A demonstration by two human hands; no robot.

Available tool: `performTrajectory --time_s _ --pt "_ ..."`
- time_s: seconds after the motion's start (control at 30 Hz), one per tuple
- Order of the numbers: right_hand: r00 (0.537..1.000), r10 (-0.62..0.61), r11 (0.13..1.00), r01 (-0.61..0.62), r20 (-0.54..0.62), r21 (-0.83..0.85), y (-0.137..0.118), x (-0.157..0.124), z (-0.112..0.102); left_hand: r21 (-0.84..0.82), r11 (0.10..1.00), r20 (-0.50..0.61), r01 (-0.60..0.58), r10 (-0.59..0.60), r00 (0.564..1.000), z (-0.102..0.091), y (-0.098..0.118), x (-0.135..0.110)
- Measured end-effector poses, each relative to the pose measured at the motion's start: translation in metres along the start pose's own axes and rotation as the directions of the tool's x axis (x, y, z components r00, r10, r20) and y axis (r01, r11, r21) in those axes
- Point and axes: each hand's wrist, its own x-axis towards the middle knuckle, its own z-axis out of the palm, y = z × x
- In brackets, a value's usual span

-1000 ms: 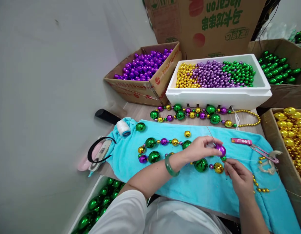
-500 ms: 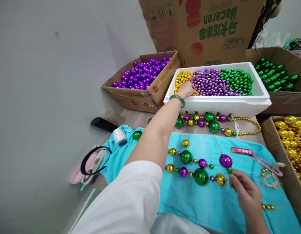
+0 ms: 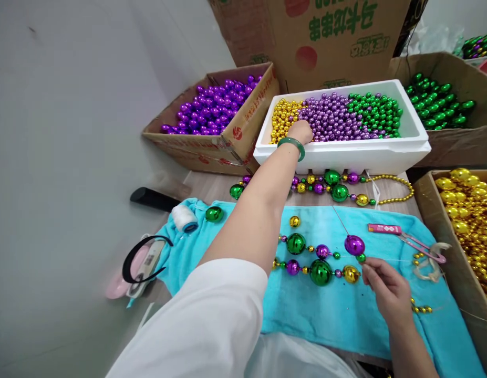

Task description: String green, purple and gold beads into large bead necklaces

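Shifted slightly rightward since half a second ago, left hand (image 3: 301, 131) now dipping curled fingers into small beads where gold meets purple in white foam box (image 3: 341, 152) at twelve o'clock; grasp cannot be told. Right hand (image 3: 385, 286) at four o'clock, pinching needle and thread just below purple bead (image 3: 354, 244), on turquoise towel (image 3: 330, 310). Half-strung bead strand (image 3: 318, 268) lying at center; pink scissors (image 3: 420, 244) at three o'clock.

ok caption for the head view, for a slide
Left hand reaches into the foam box of beads; right hand pinches the string by a purple bead.

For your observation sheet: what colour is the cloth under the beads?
Turquoise cloth, clearest in the head view.
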Motion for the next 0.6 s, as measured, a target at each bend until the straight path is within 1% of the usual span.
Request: performTrajectory --time_s 0.07,0.1,0.13,0.17,0.2,0.23,0.27,0.3,0.33,0.37,0.4,0.47,0.53,0.6 --pt "1.0 -0.023 1.0 0.023 -0.009 0.004 -0.003 -0.001 0.0 -0.049 0.999 -0.101 0.008 -0.013 0.995 -0.005 0.008 -0.017" --pt "0.999 -0.034 0.999 0.034 -0.016 0.009 -0.004 -0.001 -0.001 -0.137 0.99 -0.14 -0.022 0.003 0.99 -0.007 0.013 -0.03" --pt "0.999 -0.043 0.999 0.043 -0.024 0.015 -0.004 -0.002 -0.001 -0.265 0.961 -0.162 -0.074 0.031 0.986 -0.008 0.018 -0.047" --pt "0.998 -0.047 0.999 0.047 -0.032 0.02 -0.005 -0.002 -0.002 -0.456 0.881 -0.151 -0.124 0.061 0.987 -0.008 0.021 -0.067" --pt "0.998 -0.049 0.998 0.05 -0.04 0.022 -0.005 -0.003 -0.002 -0.65 0.751 -0.077 -0.118 0.089 0.993 -0.006 0.023 -0.09" --pt "0.998 -0.052 0.998 0.053 -0.047 0.025 -0.005 -0.003 -0.002 -0.803 0.594 0.027 -0.05 0.119 0.993 -0.003 0.024 -0.115" --pt "0.997 -0.055 0.998 0.057 -0.05 0.026 -0.004 -0.004 -0.002 -0.904 0.425 0.125 0.045 0.161 0.979 0.001 0.022 -0.139" --pt "0.997 -0.061 0.998 0.063 -0.055 0.025 -0.003 -0.004 -0.002 -0.951 0.271 0.208 0.149 0.2 0.958 0.006 0.019 -0.162" --pt "0.996 -0.071 0.997 0.072 -0.058 0.02 -0.002 -0.004 -0.002 -0.959 0.153 0.271 0.24 0.228 0.935 0.011 0.016 -0.183" --pt "0.994 -0.084 0.996 0.085 -0.063 0.011 -0.001 -0.005 -0.001 -0.95 0.058 0.311 0.307 0.246 0.918 0.015 0.012 -0.2" --pt "0.993 -0.097 0.995 0.097 -0.065 -0.001 0.0 -0.006 -0.001 -0.936 -0.015 0.337 0.352 0.254 0.907 0.019 0.008 -0.214" --pt "0.992 -0.112 0.994 0.11 -0.063 -0.027 0.001 -0.009 0.0 -0.916 -0.104 0.355 0.387 0.242 0.903 0.025 0.001 -0.233" --pt "0.992 -0.111 0.993 0.108 -0.057 -0.045 0.003 -0.012 0.001 -0.908 -0.144 0.359 0.393 0.215 0.909 0.028 -0.004 -0.244" --pt "0.993 -0.104 0.993 0.101 -0.049 -0.058 0.003 -0.015 0.002 -0.904 -0.163 0.364 0.395 0.189 0.912 0.029 -0.008 -0.251"
